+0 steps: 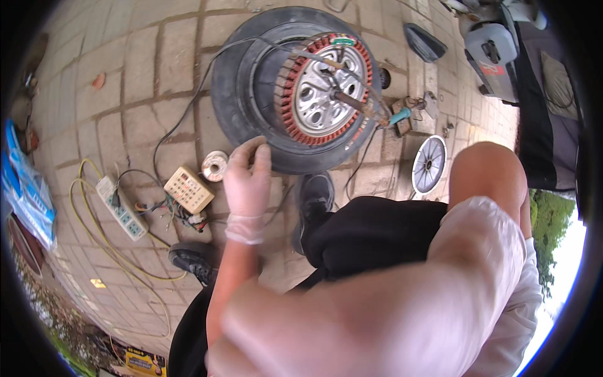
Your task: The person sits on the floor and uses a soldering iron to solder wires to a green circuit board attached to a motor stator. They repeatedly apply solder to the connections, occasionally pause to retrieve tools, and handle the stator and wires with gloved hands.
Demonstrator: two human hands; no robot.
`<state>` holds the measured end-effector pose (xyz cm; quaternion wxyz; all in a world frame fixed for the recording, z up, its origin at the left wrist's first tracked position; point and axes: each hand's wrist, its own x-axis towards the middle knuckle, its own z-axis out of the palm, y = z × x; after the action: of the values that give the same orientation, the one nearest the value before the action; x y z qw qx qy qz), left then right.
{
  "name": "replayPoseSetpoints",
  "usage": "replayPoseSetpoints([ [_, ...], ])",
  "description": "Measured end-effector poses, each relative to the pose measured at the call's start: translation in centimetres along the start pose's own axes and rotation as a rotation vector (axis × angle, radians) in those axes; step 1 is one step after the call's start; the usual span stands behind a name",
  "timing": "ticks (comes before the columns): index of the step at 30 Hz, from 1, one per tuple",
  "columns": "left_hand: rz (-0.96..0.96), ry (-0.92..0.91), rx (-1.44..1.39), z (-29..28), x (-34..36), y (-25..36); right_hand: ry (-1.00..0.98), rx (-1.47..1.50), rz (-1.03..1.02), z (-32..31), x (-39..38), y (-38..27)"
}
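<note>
The stator (pixel 317 102) rests on the black tyre (pixel 229 94), likely to keep its red windings (pixel 288 94) off the paving (pixel 141 81), while the gloved left hand (pixel 246 185) curls near the small spool (pixel 213 159), whether pinching I cannot tell, and the blurred right hand (pixel 352 314), its grip equally unclear, fills the foreground

The tyre (pixel 232 125) is matt black rubber; the motor hub (pixel 320 88), bright smooth metal; the tester box (pixel 188 190), dull beige plastic; the bag (pixel 28 188), glossy blue plastic (visibly crinkled); the glove (pixel 247 195), thin, smooth and translucent; the paving bricks (pixel 139 81), rough and matt
</note>
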<state>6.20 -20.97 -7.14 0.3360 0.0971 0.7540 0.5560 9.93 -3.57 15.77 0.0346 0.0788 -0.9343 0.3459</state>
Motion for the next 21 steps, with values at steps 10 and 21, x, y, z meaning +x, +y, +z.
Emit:
replayPoseSetpoints([
  [10, 0.22, -0.462, 0.904, -6.0, -5.2, -1.4, -0.039, 0.487, 0.2, 2.6, -3.5, 3.0],
  [21, 0.175, -0.267, 1.223, -13.3, -2.2, -7.1, -0.254, 0.633, 0.178, 4.1, -3.2, 4.6],
])
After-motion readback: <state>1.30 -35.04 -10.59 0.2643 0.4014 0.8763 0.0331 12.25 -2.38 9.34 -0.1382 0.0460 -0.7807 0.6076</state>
